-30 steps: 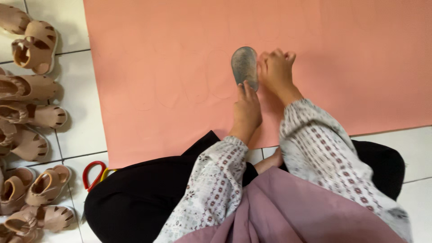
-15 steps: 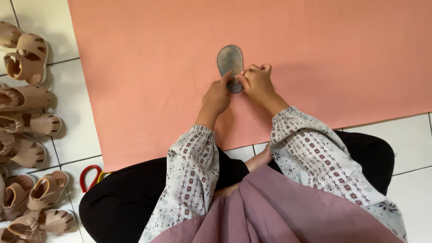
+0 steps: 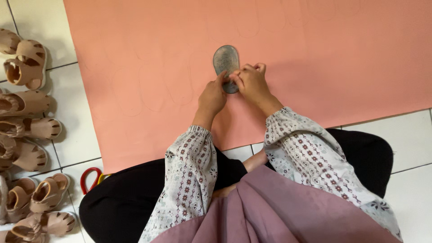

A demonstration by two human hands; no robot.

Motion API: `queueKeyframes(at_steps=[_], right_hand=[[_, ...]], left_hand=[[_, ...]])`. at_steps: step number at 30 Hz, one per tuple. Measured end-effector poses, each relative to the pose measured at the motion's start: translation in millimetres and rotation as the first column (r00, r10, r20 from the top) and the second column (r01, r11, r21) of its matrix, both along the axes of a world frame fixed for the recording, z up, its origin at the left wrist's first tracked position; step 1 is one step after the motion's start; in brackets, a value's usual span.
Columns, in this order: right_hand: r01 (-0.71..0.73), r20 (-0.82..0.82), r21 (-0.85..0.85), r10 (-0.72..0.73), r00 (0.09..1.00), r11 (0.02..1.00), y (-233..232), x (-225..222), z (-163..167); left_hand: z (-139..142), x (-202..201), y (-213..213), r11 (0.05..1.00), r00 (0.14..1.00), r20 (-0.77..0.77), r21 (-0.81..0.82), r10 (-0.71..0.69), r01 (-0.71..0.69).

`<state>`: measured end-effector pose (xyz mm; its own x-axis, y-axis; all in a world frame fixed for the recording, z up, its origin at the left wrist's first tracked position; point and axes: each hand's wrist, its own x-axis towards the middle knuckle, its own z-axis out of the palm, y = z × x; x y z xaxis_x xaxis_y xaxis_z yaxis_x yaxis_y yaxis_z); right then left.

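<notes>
While the grey sole-shaped template (image 3: 226, 64) is lying flat on the salmon-pink sheet (image 3: 135, 67), the left hand (image 3: 212, 96) is pressing down on its lower edge, fingertips bent and held together on it rather than wrapped around it. Just beside it, the right hand (image 3: 252, 83) is curling its fingers tightly at the template's lower right edge; whether they are pinching something cannot be told. Tan sandals (image 3: 27, 63) are lying on the white tiles, and red-handled scissors (image 3: 89, 177) are showing beside the knee.

Sole template (image 3: 225, 65) lies on the sheet (image 3: 135, 67); sandals (image 3: 24, 117) line the floor (image 3: 76, 148) to its left, scissors (image 3: 90, 177) nearer.
</notes>
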<state>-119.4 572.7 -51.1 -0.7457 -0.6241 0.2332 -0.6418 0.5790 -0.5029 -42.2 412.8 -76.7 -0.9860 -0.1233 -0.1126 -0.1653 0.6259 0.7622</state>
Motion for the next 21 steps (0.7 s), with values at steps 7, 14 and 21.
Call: queueKeyframes(at_steps=[7,14,21], right_hand=[[0.036,0.127,0.052,-0.043,0.991,0.998,10,1,7],[0.253,0.165,-0.123,-0.231,0.959,0.960,33,-24,-16],[0.151,-0.048,0.104,-0.147,0.988,0.983,66,-50,-36]], left_hand=[[-1,1,8,0.990,0.997,-0.060,-0.130,0.050,-0.058],[-12,31,44,0.858,0.947,-0.305,-0.457,0.097,-0.235],[-7,47,74,0.855,0.979,-0.082,-0.505,-0.185,0.119]])
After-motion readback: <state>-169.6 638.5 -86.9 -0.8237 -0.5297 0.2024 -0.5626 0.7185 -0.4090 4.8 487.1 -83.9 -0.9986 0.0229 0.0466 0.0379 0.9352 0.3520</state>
